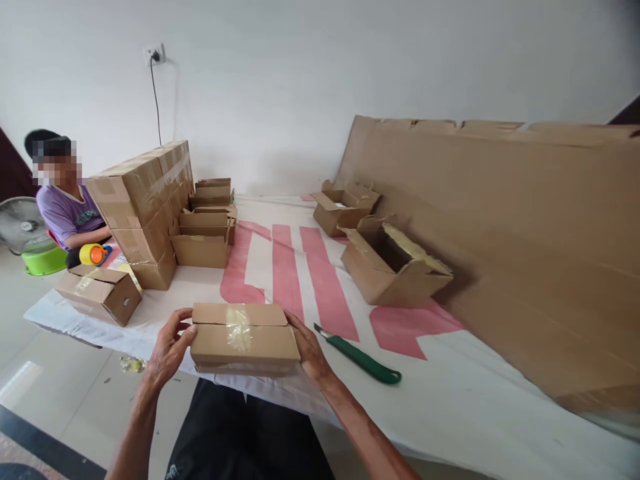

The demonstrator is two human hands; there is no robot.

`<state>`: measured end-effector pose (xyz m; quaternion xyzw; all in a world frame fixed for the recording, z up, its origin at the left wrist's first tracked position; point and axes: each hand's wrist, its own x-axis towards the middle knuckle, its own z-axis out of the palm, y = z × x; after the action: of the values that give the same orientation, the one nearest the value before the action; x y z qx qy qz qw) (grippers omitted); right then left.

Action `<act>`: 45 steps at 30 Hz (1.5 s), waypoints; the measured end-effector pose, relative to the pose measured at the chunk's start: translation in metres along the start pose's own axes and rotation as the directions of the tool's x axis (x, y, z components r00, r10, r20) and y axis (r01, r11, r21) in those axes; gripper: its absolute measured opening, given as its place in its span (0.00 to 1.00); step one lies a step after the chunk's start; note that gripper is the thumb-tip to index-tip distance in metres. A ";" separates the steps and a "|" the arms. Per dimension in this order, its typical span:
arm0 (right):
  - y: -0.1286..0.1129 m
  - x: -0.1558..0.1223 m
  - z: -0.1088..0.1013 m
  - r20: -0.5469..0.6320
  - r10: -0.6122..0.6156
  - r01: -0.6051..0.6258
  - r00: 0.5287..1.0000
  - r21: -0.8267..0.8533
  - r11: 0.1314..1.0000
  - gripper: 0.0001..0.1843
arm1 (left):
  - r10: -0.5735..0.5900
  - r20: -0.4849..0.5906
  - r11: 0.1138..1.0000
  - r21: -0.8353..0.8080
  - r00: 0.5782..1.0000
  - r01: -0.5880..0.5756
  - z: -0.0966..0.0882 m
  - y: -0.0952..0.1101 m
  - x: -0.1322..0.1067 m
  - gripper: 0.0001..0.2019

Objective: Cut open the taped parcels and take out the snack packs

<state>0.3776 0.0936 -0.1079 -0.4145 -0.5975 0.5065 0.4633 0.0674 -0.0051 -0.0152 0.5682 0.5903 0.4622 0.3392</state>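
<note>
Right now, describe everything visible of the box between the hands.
The box is brown, oblong and closed, apparently cardboard. Its top flaps meet at a lengthwise seam, crossed mid-length by shiny, wrinkled tape. It is at the table's near edge, long side facing the camera, left hand touching its left end, right hand its right. Whether it's lifted is unclear.

left grip (170, 347) + right grip (309, 345): either end of taped carton (245, 341) | green-handled cutter (364, 359): on cloth (450, 400), right of carton
</note>
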 end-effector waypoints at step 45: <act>0.021 -0.007 -0.124 0.018 -0.015 0.023 1.000 -0.899 0.436 0.20 | -0.003 -0.099 0.973 -0.229 0.995 -0.020 0.016 -0.006 0.000 0.15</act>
<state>0.5000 0.1173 -0.1225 -0.5884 -0.7816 0.1083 0.1762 0.0803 -0.0022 -0.0258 0.5042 0.5464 0.5565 0.3709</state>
